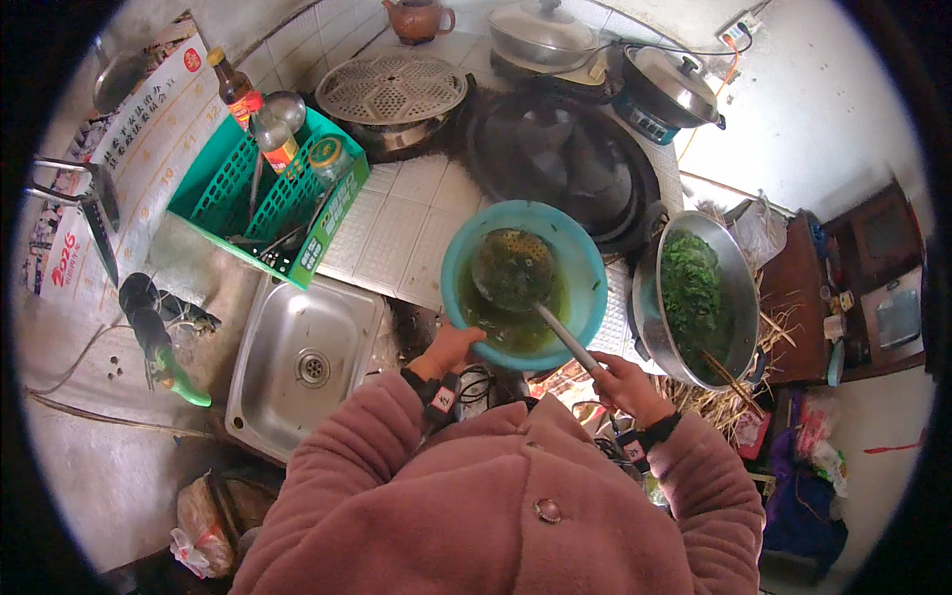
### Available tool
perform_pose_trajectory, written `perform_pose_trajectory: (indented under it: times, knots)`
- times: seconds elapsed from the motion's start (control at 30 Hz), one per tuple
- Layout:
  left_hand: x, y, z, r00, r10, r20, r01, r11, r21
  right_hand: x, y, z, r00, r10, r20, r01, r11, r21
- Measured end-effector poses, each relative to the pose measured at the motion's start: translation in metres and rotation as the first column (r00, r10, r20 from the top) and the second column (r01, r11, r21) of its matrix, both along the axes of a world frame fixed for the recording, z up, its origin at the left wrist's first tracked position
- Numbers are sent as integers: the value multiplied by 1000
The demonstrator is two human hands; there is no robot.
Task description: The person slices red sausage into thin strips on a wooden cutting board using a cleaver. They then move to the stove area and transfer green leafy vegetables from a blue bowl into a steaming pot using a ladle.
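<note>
A teal plastic basin [592, 278] stands at the near edge of the tiled counter, holding murky green water with small leaf bits in it. My left hand [454, 349] is closed on the basin's near-left rim. In my right hand [630, 389] is the long handle of a metal skimmer [513, 266], whose perforated bowl lies in the basin, partly in the water. Just right of the basin is a large metal pot [746, 315] with dark green leafy vegetables [691, 273]. A pair of chopsticks [732, 380] leans over the pot's near rim.
A steel sink [268, 347] lies at left, below a green basket [342, 203] with bottles and a jar. Behind the basin is a big black lid [560, 149]. A perforated steamer tray [392, 87] and lidded pans [542, 35] stand farther back. Straw [778, 342] lies beside the pot.
</note>
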State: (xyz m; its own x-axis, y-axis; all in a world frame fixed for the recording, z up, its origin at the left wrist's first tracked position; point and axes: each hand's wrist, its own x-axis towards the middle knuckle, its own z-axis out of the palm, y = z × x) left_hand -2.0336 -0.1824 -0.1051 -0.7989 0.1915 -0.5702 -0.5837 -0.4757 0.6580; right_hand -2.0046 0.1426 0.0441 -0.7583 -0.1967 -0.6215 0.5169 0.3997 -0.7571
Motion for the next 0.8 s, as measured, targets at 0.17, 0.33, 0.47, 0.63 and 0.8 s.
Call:
perform_pose_trajectory:
  times: [0.17, 0.33, 0.47, 0.63, 0.8]
  knots:
    - [-3, 0, -9, 998, -35, -44, 31, 997, -72, 3, 10, 22, 1000, -9, 24, 10, 999, -34]
    - [-2, 3, 1, 999, 8, -34, -6, 999, 41, 4, 19, 51, 999, 3, -41, 2, 994, 113]
    - [0, 2, 18, 1000, -13, 15, 14, 1000, -28, 5, 29, 69, 989, 41, -141, -2, 964, 267]
    - [1, 3, 31, 1000, 3, 6, -3, 1000, -7, 3, 30, 64, 701, 512, -496, -44, 726, 686]
    - [0, 4, 26, 999, 21, 24, -21, 1000, 6, -1, 14, 53, 681, 563, -468, -46, 671, 740]
